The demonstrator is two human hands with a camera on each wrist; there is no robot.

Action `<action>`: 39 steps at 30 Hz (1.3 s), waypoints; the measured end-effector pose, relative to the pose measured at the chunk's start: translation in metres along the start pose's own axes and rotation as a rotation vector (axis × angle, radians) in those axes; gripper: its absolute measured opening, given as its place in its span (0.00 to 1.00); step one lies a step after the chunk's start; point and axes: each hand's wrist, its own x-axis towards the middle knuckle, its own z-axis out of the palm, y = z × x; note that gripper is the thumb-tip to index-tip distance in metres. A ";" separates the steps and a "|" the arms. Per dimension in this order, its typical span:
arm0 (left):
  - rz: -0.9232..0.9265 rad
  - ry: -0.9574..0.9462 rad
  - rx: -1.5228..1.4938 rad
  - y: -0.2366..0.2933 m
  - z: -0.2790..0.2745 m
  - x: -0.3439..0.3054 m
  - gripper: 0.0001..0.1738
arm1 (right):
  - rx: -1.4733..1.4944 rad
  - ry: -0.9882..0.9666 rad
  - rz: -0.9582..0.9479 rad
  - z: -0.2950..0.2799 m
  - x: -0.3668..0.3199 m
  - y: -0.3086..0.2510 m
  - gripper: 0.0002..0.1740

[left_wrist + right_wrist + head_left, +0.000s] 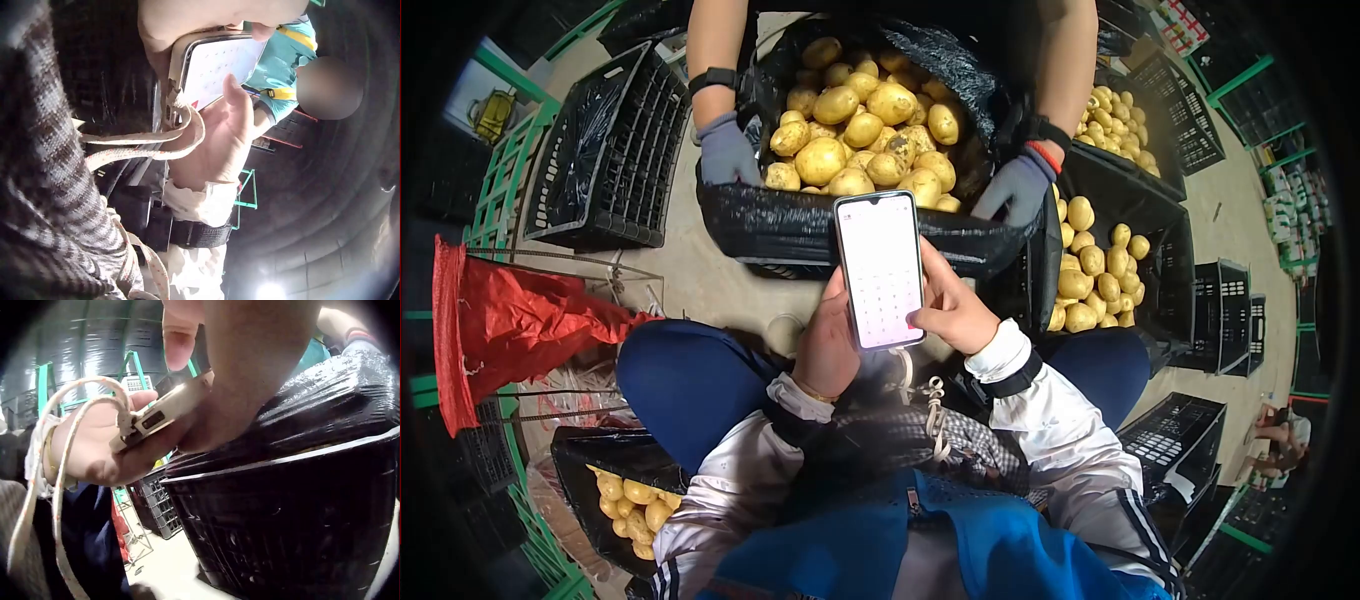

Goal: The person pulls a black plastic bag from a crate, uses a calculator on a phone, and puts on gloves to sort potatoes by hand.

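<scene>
A phone [880, 270] with a lit, keypad-like screen is held upright in front of the body, a cord hanging from its lower end. My left hand [828, 345] grips its left side and lower part from beneath. On its right side my right hand [960, 308] curls its fingers round the edge, the thumb over the lower right of the screen. The left wrist view shows the phone [219, 65] between both hands; in the right wrist view the phone's end [156, 415] and cord [69, 425] show.
Beyond the phone, another person's gloved hands [728, 152] hold the black liner of a crate full of potatoes [865, 130]. More potato crates stand at the right [1100, 265] and lower left [635, 510]. A black crate [605, 150] and a red sack [530, 320] are at the left.
</scene>
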 end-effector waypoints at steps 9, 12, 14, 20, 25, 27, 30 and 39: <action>0.000 0.033 -0.011 -0.002 -0.001 0.000 0.33 | -0.064 -0.007 -0.028 0.003 0.001 0.001 0.56; 0.006 0.027 -0.018 -0.002 0.000 0.000 0.33 | -0.107 0.020 -0.009 0.001 0.002 0.004 0.55; 0.012 0.023 -0.013 -0.001 0.000 -0.001 0.34 | -0.147 0.028 -0.065 0.002 0.003 0.005 0.55; -0.044 0.027 0.006 0.000 0.003 -0.001 0.34 | -0.485 0.206 -0.097 0.008 0.002 0.012 0.54; -0.022 0.013 -0.001 0.000 0.003 -0.001 0.34 | -0.247 0.126 -0.061 0.006 0.000 0.003 0.49; -0.016 0.022 0.002 0.002 0.007 0.000 0.34 | -0.136 0.110 -0.036 0.006 -0.001 0.000 0.47; -0.003 0.011 0.009 0.003 0.007 0.000 0.34 | -0.020 0.049 -0.033 0.003 0.001 -0.001 0.46; 0.006 -0.032 0.009 0.004 0.005 -0.001 0.34 | 0.201 0.007 0.018 0.004 0.003 -0.004 0.44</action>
